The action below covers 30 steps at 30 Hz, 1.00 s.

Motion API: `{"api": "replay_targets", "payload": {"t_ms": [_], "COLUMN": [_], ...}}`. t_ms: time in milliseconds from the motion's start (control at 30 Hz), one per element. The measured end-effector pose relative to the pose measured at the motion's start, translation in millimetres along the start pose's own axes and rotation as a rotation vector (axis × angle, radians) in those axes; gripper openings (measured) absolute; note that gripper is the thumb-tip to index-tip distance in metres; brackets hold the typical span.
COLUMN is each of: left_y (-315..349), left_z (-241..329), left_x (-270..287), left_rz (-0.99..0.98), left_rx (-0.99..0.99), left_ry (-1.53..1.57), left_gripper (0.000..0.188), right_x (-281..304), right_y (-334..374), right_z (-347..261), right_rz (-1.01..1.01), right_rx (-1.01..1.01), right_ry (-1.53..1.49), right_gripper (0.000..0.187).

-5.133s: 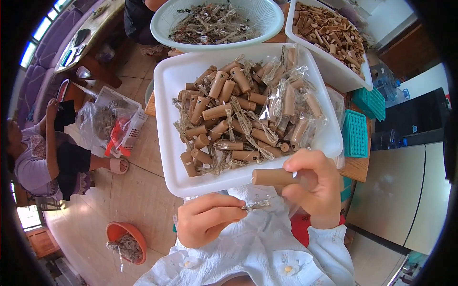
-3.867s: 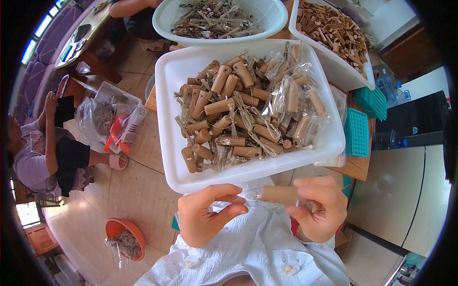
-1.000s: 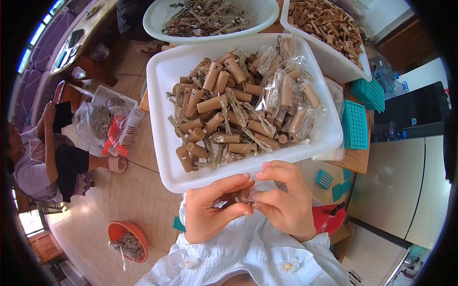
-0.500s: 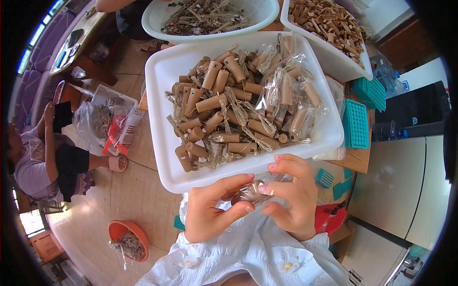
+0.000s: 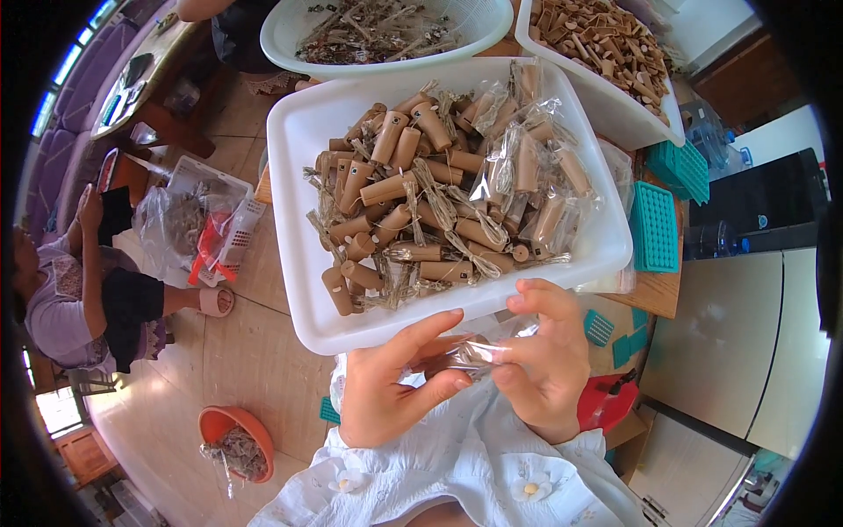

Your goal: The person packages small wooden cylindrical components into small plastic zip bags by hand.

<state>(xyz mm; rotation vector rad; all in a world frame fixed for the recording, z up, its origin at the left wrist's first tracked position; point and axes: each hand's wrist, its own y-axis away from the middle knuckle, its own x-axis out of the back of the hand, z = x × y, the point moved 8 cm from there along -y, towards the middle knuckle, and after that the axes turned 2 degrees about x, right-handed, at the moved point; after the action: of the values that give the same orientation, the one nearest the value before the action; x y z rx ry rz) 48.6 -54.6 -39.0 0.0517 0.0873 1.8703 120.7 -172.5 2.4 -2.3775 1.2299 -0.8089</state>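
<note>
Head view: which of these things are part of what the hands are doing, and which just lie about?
In use:
left hand
right hand
clear plastic sleeve held between both
white tray of brown tubes

Lying about:
teal grids
orange bowl
red object
white basin

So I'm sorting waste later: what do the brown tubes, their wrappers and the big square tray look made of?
The brown tubes look like matte cardboard or wood, with a dull tan surface; which one is unclear. The wrappers appear to be thin clear plastic film, glinting and crinkled. The square tray looks like smooth white moulded plastic with a slight sheen.
</note>
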Motion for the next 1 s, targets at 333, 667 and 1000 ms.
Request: {"api": "replay_targets", "payload": {"t_ms": [333, 667, 1000], "left_y": [-2, 1, 3], "left_z": [1, 1, 0], "left_x": [4, 3, 9], "left_rz": [0.149, 0.062, 0.122], "left_rx": [-0.108, -0.128, -0.120], "left_ry": [-0.250, -0.133, -0.057], "left_gripper": [0.052, 0.049, 0.050], "right_x": [-15, -9, -17], "right_y": [6, 18, 17], "right_z": [12, 17, 10], "right_rz": [-0.081, 0.128, 0.021], "right_rx": [-0.096, -0.162, -0.086], "right_ry": [0.010, -0.162, 0.073], "right_gripper": [0.014, 0.016, 0.024]}}
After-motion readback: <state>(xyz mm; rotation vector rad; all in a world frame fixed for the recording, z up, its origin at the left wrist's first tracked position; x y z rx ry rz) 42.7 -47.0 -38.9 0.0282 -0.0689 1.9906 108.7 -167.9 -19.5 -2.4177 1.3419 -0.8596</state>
